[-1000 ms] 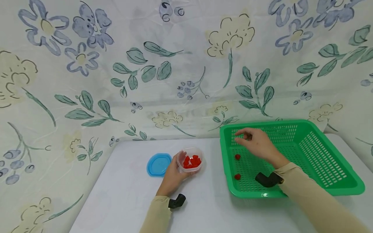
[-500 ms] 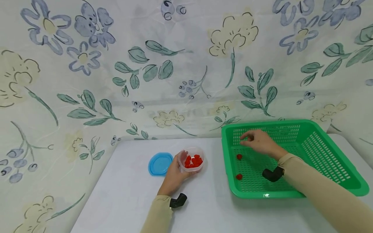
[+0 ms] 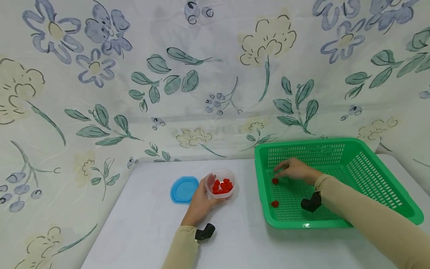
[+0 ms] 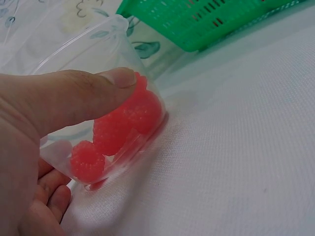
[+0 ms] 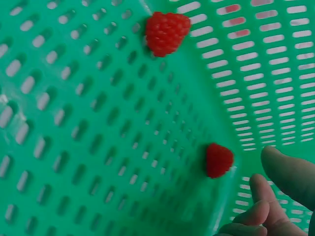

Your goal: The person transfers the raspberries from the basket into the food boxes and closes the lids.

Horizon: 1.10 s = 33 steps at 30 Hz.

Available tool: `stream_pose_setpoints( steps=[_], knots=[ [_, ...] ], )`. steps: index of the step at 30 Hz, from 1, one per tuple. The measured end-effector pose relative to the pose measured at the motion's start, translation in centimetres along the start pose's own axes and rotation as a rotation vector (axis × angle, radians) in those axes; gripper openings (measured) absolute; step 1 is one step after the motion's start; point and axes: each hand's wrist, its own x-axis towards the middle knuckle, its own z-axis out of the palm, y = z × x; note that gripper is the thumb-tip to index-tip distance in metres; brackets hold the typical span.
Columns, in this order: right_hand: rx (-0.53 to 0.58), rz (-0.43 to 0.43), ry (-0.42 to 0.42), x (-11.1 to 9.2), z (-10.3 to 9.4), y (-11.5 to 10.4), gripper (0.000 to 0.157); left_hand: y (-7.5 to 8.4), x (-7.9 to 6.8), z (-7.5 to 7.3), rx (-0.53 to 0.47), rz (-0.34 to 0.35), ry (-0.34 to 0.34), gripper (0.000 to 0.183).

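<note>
My left hand [image 3: 200,203] grips a clear plastic tub [image 3: 230,175], its thumb against the wall in the left wrist view. Several red raspberries [image 4: 112,132] lie at the bottom of the tub. Inside a green basket [image 3: 312,224], my right hand [image 3: 295,170] is lowered beside the farther of two raspberries [image 3: 275,181]. In the right wrist view, thumb and fingers are spread apart just short of that raspberry [image 5: 219,160], with nothing between them. The second raspberry [image 5: 166,33] lies along the same left side of the basket floor, nearer me.
A blue lid [image 3: 184,189] lies on the white table [image 3: 141,224], left of the tub. The basket's slotted walls rise around my right hand. A flower-patterned cloth [image 3: 215,82] hangs behind the table.
My right hand has come down from above the basket floor to beside the farther raspberry. My left hand and the tub stay in place.
</note>
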Motion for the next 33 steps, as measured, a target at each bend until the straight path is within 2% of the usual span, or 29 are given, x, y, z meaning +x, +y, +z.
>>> stream_pose_setpoints(
  steps=[7, 27, 33],
  knots=[
    [-0.002, 0.02, -0.032, 0.3, 0.6, 0.5, 0.041, -0.2, 0.1, -0.1, -0.002, 0.001, -0.004, 0.097],
    [-0.043, 0.032, -0.03, 0.2, 1.4, 0.9, 0.034, -0.2, 0.0, -0.1, 0.016, 0.027, 0.003, 0.095],
    [-0.051, 0.03, -0.017, 0.2, 1.2, 0.6, 0.037, -0.1, -0.2, -0.1, 0.02, 0.019, 0.003, 0.095]
  ],
)
